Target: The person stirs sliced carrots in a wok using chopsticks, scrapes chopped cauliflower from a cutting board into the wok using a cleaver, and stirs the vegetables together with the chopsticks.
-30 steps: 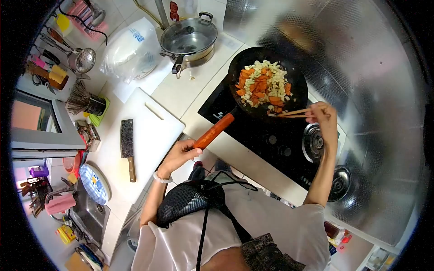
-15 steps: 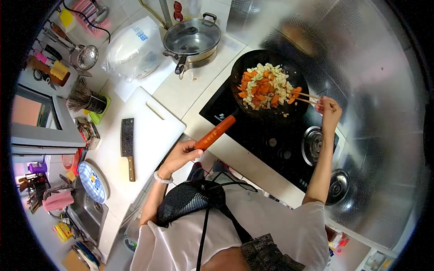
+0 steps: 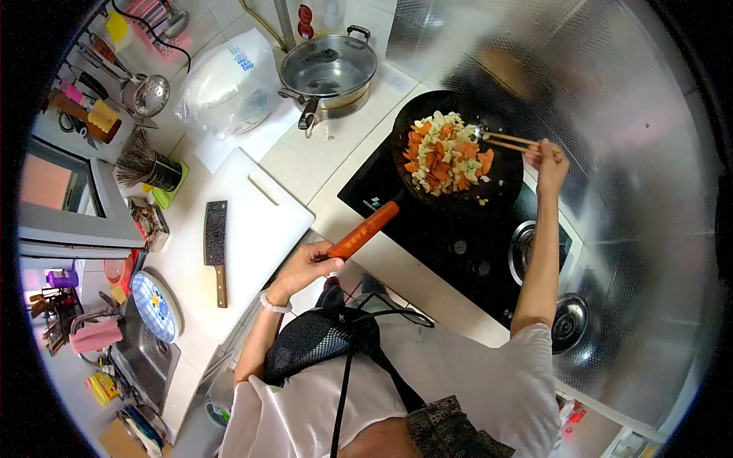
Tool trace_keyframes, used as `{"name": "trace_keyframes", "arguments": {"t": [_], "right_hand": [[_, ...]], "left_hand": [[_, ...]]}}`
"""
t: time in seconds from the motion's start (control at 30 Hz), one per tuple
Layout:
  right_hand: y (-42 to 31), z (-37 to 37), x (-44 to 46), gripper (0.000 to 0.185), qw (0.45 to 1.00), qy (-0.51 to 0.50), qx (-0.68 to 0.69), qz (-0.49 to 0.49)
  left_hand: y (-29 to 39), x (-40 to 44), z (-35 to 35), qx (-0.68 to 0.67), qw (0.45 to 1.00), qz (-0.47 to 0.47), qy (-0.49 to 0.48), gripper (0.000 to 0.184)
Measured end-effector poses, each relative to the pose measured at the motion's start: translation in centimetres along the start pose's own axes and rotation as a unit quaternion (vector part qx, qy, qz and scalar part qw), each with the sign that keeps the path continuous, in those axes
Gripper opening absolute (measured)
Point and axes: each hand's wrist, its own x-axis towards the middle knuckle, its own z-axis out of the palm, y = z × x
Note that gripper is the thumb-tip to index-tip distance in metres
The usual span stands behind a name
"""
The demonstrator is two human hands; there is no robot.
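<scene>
In the lower centre of the frame, a pale, slightly shiny top [image 3: 473,389] with short sleeves [image 3: 540,362] is worn. Over it lies a black mesh piece [image 3: 314,347] with a wide black strap [image 3: 402,388] and thin cords [image 3: 343,401]. A whitish bracelet [image 3: 275,307] is worn near the left hand [image 3: 308,269].

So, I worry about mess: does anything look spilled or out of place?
Just a brownish speck on the counter by the pot, odd against its pale surface; cause unclear. The vegetables sit inside the wok.
</scene>
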Motion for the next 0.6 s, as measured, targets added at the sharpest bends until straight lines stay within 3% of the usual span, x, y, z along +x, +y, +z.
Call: {"name": "trace_keyframes", "arguments": {"t": [0.07,0.13,0.23,0.27,0.33,0.47,0.57,0.6], "right_hand": [[2.5,0.8,1.5,0.021,1.000,-0.002,0.011,-0.006],[3.7,3.2,0.9,0.022,0.995,-0.029,0.079,0.063],[3.5,5.6,-0.1,0.026,0.983,-0.113,0.060,0.131],[2.7,5.6,-0.2,0.026,0.983,-0.113,0.060,0.132],[-0.2,5.1,-1.0,0.028,0.967,-0.210,-0.025,0.141],[-5.6,4.1,-3.0,0.029,0.973,-0.208,-0.073,0.071],[-6.6,5.7,-5.6,0.028,0.964,-0.245,-0.079,0.074],[-5.8,6.5,-6.6,0.026,0.958,-0.267,-0.025,0.098]], "left_hand": [[-0.1,0.0,0.0,0.004,1.000,-0.001,-0.002,0.033],[-0.1,0.1,0.1,0.000,1.000,0.010,0.000,0.033],[0.4,-0.1,0.3,-0.013,1.000,0.012,0.001,0.032],[0.4,-0.1,0.2,-0.012,1.000,0.010,0.001,0.032],[0.4,-0.1,0.2,-0.011,1.000,0.007,0.003,0.033],[-2.3,0.0,-0.2,0.076,0.994,0.074,0.015,0.034],[-1.6,0.4,-0.2,0.041,0.995,0.092,0.004,0.034],[-0.3,0.3,-0.1,0.019,0.999,0.050,-0.011,0.034]]}}
